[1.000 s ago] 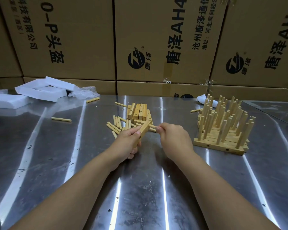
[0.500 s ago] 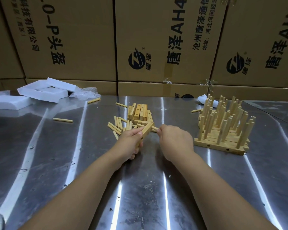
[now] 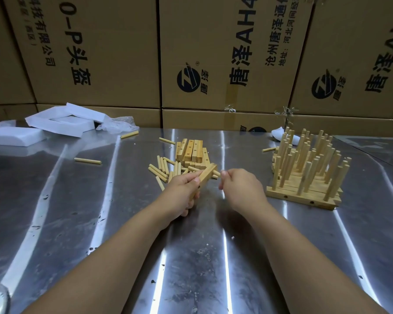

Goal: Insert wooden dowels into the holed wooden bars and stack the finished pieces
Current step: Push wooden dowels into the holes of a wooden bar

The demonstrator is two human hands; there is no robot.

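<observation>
My left hand (image 3: 181, 192) grips a holed wooden bar (image 3: 206, 177), tilted up toward the right. My right hand (image 3: 242, 189) pinches a dowel (image 3: 216, 173) whose tip meets the bar's upper end. Behind the hands lies a pile of loose dowels (image 3: 162, 169) and a small heap of holed bars (image 3: 192, 151). At the right stands the stack of finished pieces (image 3: 304, 180), bars with many dowels pointing up.
The steel table (image 3: 100, 223) carries stray dowels (image 3: 87, 160) at the left and back. White foam pieces (image 3: 61, 121) and a plastic bag (image 3: 118, 125) lie at the back left. Cardboard boxes (image 3: 213, 53) wall off the far side.
Both hands have stayed almost in place; the bar and the dowel have come slightly closer together at the bar's upper end.
</observation>
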